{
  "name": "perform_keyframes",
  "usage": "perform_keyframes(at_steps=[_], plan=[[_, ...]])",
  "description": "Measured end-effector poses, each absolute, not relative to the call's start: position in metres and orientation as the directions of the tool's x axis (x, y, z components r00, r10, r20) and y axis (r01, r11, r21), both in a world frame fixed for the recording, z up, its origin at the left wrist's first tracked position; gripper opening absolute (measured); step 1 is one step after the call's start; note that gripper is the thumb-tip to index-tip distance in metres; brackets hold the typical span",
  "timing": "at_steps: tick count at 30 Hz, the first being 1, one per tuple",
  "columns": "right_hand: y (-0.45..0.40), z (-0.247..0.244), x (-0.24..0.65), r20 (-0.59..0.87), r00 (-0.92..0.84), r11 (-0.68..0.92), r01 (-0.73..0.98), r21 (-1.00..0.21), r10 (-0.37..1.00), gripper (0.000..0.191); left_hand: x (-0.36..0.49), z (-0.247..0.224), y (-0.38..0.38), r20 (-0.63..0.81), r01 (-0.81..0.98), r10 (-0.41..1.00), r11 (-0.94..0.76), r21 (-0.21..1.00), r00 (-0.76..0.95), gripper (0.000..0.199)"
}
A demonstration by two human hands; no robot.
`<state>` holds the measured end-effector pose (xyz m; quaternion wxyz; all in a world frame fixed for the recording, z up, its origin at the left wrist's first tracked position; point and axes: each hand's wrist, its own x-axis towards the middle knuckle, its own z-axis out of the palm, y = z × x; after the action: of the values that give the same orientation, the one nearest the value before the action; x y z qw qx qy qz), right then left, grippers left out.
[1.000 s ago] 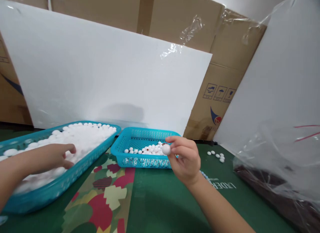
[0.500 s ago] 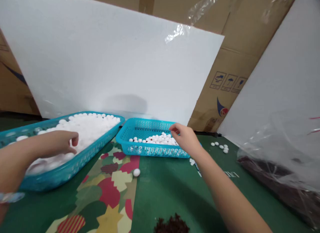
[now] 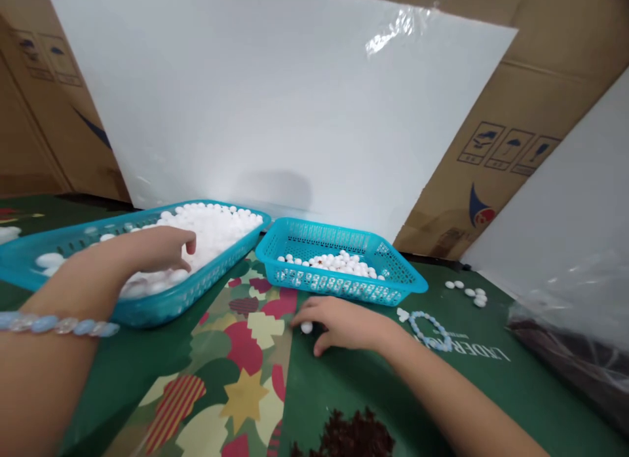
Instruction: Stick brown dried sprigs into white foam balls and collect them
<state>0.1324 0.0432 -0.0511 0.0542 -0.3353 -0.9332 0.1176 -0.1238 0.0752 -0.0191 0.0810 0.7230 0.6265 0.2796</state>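
My left hand [image 3: 164, 247] reaches into the left blue basket [image 3: 196, 290], low over the white balls [image 3: 211, 231] that fill it. Its fingers curve with a gap between finger and thumb, and I see nothing held there; some fingers are hidden. A bead bracelet [image 3: 44, 324] circles that wrist. In front of the smaller blue basket [image 3: 339, 287], my right hand [image 3: 339, 323] hovers low, fingers and thumb spread around a single white ball [image 3: 306, 327] on the green surface. White balls [image 3: 339, 264] partly cover the smaller basket's floor.
Dark reddish-brown bits [image 3: 351, 437] lie in a pile at the near edge. Right of the smaller basket are a bead bracelet [image 3: 430, 330] and several loose white balls [image 3: 469, 292]. A clear plastic bag [image 3: 574, 339] of dark stuff sits far right. A white board [image 3: 275, 103] stands behind.
My right hand has moved from the smaller basket down and left to the loose ball. My left hand stays in the left basket. The view has shifted, bringing the right-hand bracelet into sight.
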Motion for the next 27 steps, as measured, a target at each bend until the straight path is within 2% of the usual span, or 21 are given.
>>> perform_keyframes(at_steps=[2,3,5,7,10,13,15,16,17,18,21,25,27], plan=[[0.044,-0.046,0.13,0.133,-0.729,0.734,0.629,-0.257,0.671,0.018,-0.118,-0.013,0.07,0.284,0.91,0.959,-0.136,0.391,0.021,0.014],[0.045,-0.042,0.132,0.218,-0.675,0.709,0.656,-0.26,0.705,0.016,-0.115,-0.01,0.068,0.279,0.926,0.96,-0.111,0.361,0.006,0.013],[0.051,-0.036,0.141,0.397,-0.495,0.616,0.734,-0.284,0.773,0.023,-0.109,-0.003,0.065,0.281,0.947,0.96,-0.074,0.311,-0.017,0.011],[0.064,-0.035,0.156,0.5,-0.285,0.488,0.805,-0.339,0.818,0.03,-0.101,0.006,0.064,0.288,0.959,0.957,-0.054,0.277,-0.029,0.014],[0.079,-0.04,0.179,0.484,-0.157,0.379,0.833,-0.403,0.861,0.034,-0.089,0.017,0.059,0.294,0.966,0.956,-0.055,0.252,-0.023,0.028],[0.068,-0.031,0.184,0.503,-0.179,0.41,0.821,-0.397,0.846,0.033,-0.081,0.025,0.051,0.317,0.965,0.948,-0.106,0.239,0.026,0.036],[0.047,-0.02,0.175,0.507,-0.252,0.469,0.805,-0.363,0.825,0.033,-0.078,0.027,0.047,0.342,0.96,0.937,-0.159,0.229,0.074,0.039],[0.036,-0.015,0.17,0.474,-0.318,0.505,0.792,-0.343,0.821,0.031,-0.078,0.026,0.045,0.35,0.958,0.933,-0.175,0.228,0.087,0.039],[0.027,-0.012,0.164,0.383,-0.415,0.537,0.788,-0.301,0.825,0.031,-0.078,0.026,0.045,0.352,0.956,0.931,-0.181,0.23,0.092,0.039],[0.019,-0.011,0.158,0.202,-0.526,0.561,0.803,-0.202,0.826,0.033,-0.079,0.024,0.045,0.35,0.954,0.932,-0.184,0.237,0.093,0.038],[0.01,-0.016,0.146,-0.105,-0.651,0.641,0.759,-0.112,0.752,0.032,-0.082,0.022,0.047,0.341,0.939,0.935,-0.198,0.282,0.094,0.033],[0.01,-0.027,0.132,-0.264,-0.814,0.807,0.567,-0.166,0.518,0.043,-0.079,0.025,0.045,0.346,0.857,0.928,-0.289,0.426,0.14,0.028],[0.007,-0.031,0.124,-0.309,-0.855,0.863,0.479,-0.162,0.417,0.042,-0.074,0.026,0.041,0.36,0.779,0.914,-0.359,0.513,0.184,0.032]])
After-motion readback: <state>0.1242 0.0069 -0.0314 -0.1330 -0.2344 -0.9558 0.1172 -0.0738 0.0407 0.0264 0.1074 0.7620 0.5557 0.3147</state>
